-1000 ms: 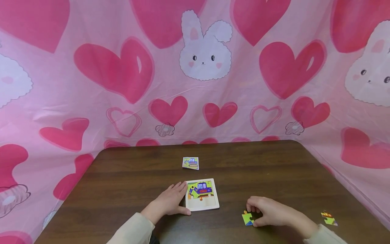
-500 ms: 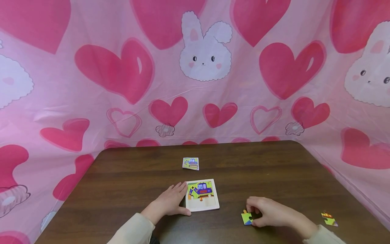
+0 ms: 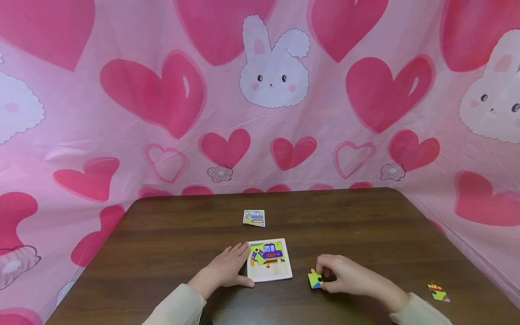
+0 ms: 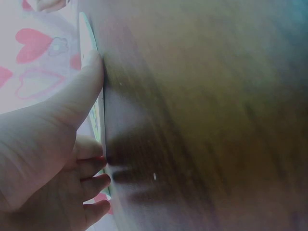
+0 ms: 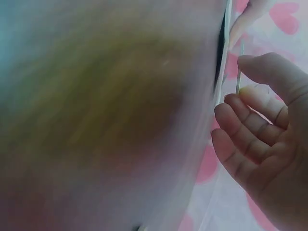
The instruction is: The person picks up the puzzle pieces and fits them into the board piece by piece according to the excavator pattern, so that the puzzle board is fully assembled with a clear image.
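Currently in hand: green puzzle piece (image 3: 314, 280) with a blue corner, just right of the frame, apparently raised slightly off the table (image 3: 183, 230).
Right hand (image 3: 349, 276): thumb and forefinger nearly closed, pinching that piece by its edge; other fingers loosely bent.
Puzzle frame (image 3: 276, 272): far part filled with a blue digger; near part bare. Judged over half done; two loose pieces in sight seem to be what is left.
Left hand (image 3: 228, 268): fingers fairly straight, thumb spread away, touching the frame's left side, nothing pinched.
Second piece (image 3: 438, 292): mostly green, flat on the table, well apart at right.
Picture card (image 3: 254, 217): shows a digger, lying beyond the frame.
Cloth (image 3: 260, 122): pink, hearts and rabbits, behind.
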Demonstrator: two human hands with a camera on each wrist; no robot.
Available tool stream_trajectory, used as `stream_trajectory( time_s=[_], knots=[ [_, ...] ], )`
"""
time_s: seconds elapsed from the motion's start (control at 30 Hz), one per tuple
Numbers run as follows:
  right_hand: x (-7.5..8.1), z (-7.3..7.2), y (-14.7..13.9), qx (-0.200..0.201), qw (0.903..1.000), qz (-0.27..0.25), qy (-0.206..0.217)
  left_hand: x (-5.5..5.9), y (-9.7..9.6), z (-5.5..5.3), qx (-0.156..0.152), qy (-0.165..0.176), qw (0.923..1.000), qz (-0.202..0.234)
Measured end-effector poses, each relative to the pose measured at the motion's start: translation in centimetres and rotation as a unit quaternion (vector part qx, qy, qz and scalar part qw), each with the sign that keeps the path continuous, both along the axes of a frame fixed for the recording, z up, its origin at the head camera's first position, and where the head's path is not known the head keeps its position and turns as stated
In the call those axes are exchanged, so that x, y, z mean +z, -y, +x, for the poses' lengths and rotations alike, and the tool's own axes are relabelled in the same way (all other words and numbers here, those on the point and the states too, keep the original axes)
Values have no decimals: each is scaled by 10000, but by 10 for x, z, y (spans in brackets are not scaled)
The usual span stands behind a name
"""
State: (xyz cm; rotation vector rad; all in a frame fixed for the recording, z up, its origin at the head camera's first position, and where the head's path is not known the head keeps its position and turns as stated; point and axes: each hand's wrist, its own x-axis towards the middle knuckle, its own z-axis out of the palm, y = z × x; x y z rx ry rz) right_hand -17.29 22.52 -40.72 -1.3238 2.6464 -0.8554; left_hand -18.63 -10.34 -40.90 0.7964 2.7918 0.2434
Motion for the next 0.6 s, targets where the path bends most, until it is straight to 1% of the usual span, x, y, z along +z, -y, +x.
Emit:
stream_trajectory(
  time_s=[0.2, 0.3, 0.37, 0.6],
  knots=[
    [6, -4, 26, -140, 9995, 187, 191, 0, 0, 0, -9, -13, 10000, -30],
    [8, -7, 41, -131, 9995, 263, 134, -1, 0, -1, -12, -13, 10000, -31],
    [9, -9, 51, -64, 9996, 272, -11, -2, 0, -1, -16, -16, 10000, -34],
    [11, -17, 82, -25, 9987, 451, -234, -1, 0, -1, -6, -9, 10000, -23]
  ],
)
